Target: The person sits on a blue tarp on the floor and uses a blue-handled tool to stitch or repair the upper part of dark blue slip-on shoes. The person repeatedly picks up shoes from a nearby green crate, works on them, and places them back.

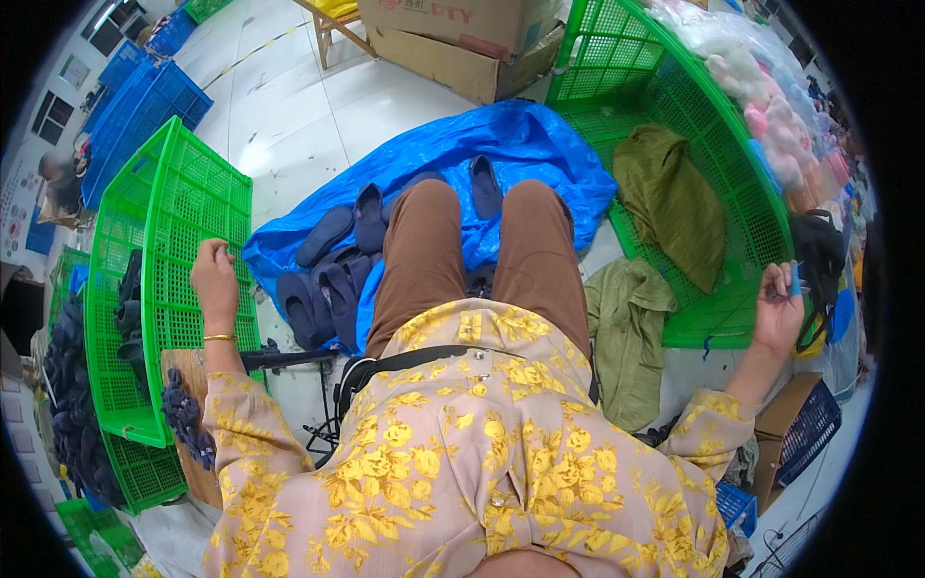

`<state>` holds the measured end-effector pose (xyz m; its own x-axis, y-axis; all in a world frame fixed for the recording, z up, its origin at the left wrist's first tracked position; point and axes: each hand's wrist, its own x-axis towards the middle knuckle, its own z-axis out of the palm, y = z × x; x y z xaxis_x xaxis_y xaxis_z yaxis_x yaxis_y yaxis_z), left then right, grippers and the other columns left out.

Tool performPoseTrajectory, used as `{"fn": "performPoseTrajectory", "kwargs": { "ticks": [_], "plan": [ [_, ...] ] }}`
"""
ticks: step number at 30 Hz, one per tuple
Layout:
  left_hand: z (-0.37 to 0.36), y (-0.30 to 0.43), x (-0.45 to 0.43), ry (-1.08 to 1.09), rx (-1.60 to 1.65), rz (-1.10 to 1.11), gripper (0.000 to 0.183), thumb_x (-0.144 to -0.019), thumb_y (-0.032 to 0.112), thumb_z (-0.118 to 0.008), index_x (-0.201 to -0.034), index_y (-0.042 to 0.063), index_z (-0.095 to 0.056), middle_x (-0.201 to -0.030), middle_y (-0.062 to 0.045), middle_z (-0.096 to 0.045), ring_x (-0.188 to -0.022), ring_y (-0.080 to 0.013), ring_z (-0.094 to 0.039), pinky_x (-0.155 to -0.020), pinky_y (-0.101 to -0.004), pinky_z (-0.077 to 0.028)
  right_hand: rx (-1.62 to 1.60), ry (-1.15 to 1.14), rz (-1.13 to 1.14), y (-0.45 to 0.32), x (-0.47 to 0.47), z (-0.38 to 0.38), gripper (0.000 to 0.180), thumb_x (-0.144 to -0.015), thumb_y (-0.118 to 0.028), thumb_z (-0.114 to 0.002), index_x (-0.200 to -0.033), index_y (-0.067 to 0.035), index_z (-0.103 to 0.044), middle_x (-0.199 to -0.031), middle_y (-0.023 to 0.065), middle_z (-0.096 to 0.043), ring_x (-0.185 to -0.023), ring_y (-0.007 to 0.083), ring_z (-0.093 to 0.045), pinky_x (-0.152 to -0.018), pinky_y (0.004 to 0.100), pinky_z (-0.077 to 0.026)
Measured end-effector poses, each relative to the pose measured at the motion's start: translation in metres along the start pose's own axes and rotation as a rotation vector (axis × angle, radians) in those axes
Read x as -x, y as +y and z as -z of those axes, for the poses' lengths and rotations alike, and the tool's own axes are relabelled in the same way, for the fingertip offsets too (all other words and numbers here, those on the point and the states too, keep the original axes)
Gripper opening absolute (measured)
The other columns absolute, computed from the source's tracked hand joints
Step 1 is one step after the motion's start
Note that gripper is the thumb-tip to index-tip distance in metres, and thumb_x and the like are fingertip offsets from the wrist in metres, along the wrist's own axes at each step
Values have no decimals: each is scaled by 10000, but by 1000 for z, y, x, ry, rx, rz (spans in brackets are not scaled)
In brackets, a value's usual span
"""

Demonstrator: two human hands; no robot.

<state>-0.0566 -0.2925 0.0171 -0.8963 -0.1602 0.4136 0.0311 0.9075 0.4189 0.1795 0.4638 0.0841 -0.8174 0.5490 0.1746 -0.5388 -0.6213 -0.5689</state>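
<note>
My left hand [215, 278] is raised beside the upright green plastic crate [199, 209], its fingers curled in. Whatever may be pinched in it is too small to see. On the far right, my right hand [777, 300] has its fingers bent around a small, dark, metallic object [775, 291], too small to name surely. A blue wrap [796, 278] covers one finger of that hand. Before me, several dark navy slippers [325, 235] lie on a crumpled blue plastic sheet [426, 152], some between and beside my knees. Neither hand touches them.
An olive cloth sack [668, 202] lies in a large green crate [730, 152] at right; a paler green cloth [632, 339] hangs beside my leg. A cardboard box [441, 58] stands ahead. At left, a wooden board [191, 426] carries a dark bundle [186, 415].
</note>
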Motion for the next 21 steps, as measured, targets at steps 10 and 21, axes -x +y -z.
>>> {"fn": "performPoseTrajectory", "kwargs": {
  "ticks": [10,21],
  "plan": [
    [-21,-31,19,49,-185,-106,151,-914,150,-540,-971,32,-616,-806,-134,-673,-728,-289,-641,-672,-404,-485,-73,161,-223,16,-11,29,67,-991,-18,-409,-964,41,-427,-740,73,-372,-606,154,-368,-711,303,-439],
    [-90,39,-36,-297,708,153,139,-956,134,-569,-1031,29,-622,-874,-38,-670,-717,-85,-612,-593,-221,-483,335,349,293,-74,-150,119,266,-969,-58,-442,-721,-61,-346,-660,13,-301,-594,140,-331,-664,286,-436]
  ]
}}
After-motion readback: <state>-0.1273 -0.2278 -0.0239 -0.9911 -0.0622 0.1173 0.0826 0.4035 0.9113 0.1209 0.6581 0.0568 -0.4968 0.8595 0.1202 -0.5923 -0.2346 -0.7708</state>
